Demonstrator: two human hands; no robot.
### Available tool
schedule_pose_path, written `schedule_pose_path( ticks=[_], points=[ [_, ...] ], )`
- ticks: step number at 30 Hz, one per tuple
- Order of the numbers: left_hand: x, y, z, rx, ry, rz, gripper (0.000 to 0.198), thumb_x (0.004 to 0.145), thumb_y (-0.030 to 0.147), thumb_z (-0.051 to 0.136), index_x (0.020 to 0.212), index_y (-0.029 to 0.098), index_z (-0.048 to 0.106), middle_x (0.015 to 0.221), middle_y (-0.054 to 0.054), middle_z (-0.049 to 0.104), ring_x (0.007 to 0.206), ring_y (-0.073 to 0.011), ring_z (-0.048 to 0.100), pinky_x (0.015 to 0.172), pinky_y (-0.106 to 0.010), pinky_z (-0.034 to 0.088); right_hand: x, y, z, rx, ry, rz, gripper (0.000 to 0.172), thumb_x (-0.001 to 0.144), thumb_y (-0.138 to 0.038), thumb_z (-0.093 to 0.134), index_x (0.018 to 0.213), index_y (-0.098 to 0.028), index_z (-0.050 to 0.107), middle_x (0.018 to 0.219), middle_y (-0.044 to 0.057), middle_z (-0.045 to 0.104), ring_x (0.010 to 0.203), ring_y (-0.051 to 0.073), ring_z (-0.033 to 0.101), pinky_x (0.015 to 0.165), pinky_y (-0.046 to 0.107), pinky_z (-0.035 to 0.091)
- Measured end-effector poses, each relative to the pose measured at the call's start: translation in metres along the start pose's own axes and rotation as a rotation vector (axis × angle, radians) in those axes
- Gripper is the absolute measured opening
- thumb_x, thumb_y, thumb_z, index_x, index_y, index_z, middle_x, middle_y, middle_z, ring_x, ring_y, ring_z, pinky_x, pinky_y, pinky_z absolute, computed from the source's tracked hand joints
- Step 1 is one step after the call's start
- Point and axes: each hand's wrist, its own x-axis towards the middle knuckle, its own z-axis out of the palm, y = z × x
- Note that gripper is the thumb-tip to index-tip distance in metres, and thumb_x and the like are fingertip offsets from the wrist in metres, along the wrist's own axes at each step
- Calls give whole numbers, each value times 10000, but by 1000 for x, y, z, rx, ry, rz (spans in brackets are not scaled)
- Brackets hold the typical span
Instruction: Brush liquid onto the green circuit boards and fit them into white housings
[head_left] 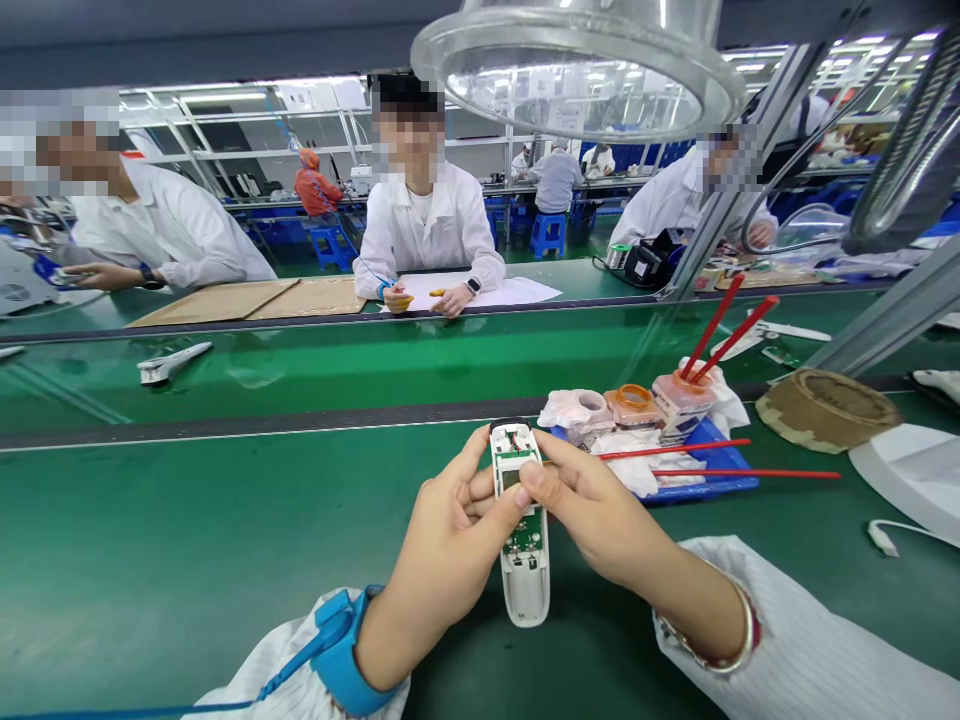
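Between my hands, above the green bench (225, 560), is a long white plastic device housing (527, 590) with its inside facing me. A green circuit board (525, 535) and a small grey display sit in it. My left hand (457, 530) grips the left edge, its thumb on the board. From the right, my right hand (592, 500) holds the upper part, its thumb pressed near the display. Fingers of both hands curl behind the housing, partly hidden. A blue wrist strap (349, 645) with a cord circles my left wrist.
Right of my hands, a blue tray (709, 485) carries small bottles, tissues and red sticks (750, 474). Beyond it lie a brown round pad (825, 412) and a white cable (885, 538). A clear hood (577, 70) hangs overhead. Across the green conveyor (337, 360), a person (431, 230) sits facing me.
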Motion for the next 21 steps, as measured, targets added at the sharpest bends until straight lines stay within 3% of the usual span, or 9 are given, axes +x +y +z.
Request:
schedule_pose_path(
  ticks=[5,10,12,14,16,18,21],
  points=[
    [1,-3,0,-50,6,-14,547,788,240,651,1295,226,448,877,-31,714,833,-157,647,719,-215,500,0,1,-2,-2,27,73,410,879,-433,517,1216,-203,481,814,36,653,769,179,633,616,259,496],
    [11,-8,-3,-141,47,-51,605,751,232,687,1292,172,423,834,-53,714,791,-171,656,730,-249,502,5,4,-4,110,35,143,449,872,-406,545,1258,-207,432,974,71,648,997,193,594,741,274,502],
    [16,-8,-4,-175,86,-56,618,750,232,686,1291,147,397,810,-55,708,753,-164,649,717,-257,502,6,9,-3,76,23,128,530,854,-389,581,1313,-235,366,1086,72,614,1017,179,583,818,297,490],
    [19,-8,-5,-192,115,-58,603,753,234,680,1274,140,391,782,-42,696,694,-145,631,666,-244,499,6,15,-2,0,24,132,589,828,-380,619,1331,-274,331,1180,68,562,970,175,602,805,311,506],
    [20,-7,-6,-187,134,-55,583,753,244,677,1254,153,393,762,-21,677,601,-118,595,549,-211,476,5,21,0,-43,28,210,535,832,-424,597,1285,-260,366,1124,76,583,864,188,638,694,318,542],
    [19,-7,-5,-165,140,-56,571,757,265,669,1246,168,389,737,1,654,511,-93,544,438,-181,416,5,25,1,-35,23,316,465,852,-509,519,1194,-213,410,931,71,634,747,206,660,589,323,550],
    [20,-8,-5,-126,156,-54,574,760,280,661,1245,174,373,705,21,616,445,-76,496,371,-170,368,7,28,1,-7,29,369,432,844,-564,487,1045,-185,440,786,42,632,637,200,663,530,310,546]
  ],
)
